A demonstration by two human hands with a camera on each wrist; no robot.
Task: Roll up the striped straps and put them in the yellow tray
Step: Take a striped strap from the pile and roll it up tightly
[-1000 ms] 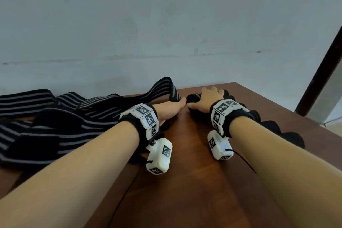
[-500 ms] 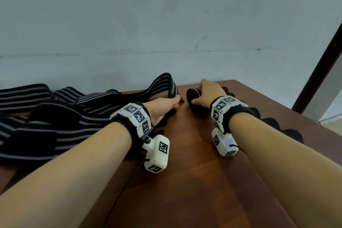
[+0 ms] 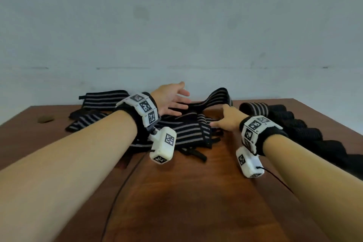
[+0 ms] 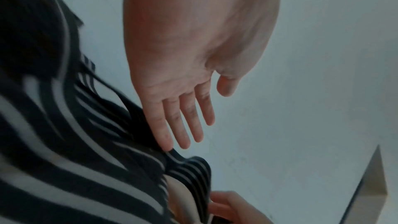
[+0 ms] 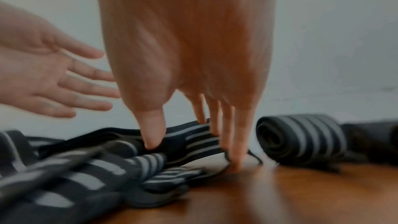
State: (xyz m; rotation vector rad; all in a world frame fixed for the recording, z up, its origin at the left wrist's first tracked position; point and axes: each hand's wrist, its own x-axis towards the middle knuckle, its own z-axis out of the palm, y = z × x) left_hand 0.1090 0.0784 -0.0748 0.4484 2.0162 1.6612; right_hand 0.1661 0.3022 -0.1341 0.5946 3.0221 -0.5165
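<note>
A loose pile of black straps with grey stripes [image 3: 188,131] lies at the back of the brown table [image 3: 196,192]. One rolled striped strap [image 3: 254,109] lies on its side to the right of the pile, with no hand on it. My right hand [image 3: 222,119] is down at the pile's right edge. In the right wrist view it [image 5: 185,146] pinches a loose strap end [image 5: 200,140] between thumb and fingers. My left hand [image 3: 181,96] hovers above the pile, palm turned right, fingers straight and holding nothing [image 4: 183,108]. No yellow tray is in view.
A row of plain black rolls [image 3: 300,129] runs along the table's right side behind my right wrist. A small brown object [image 3: 45,119] sits at the far left. A thin black cable [image 3: 117,192] crosses the near tabletop. A pale wall stands right behind the table.
Both hands have let go of the rolled strap, which now lies at the right. The left hand has lifted and opened. The right hand has moved left onto a loose strap end.
</note>
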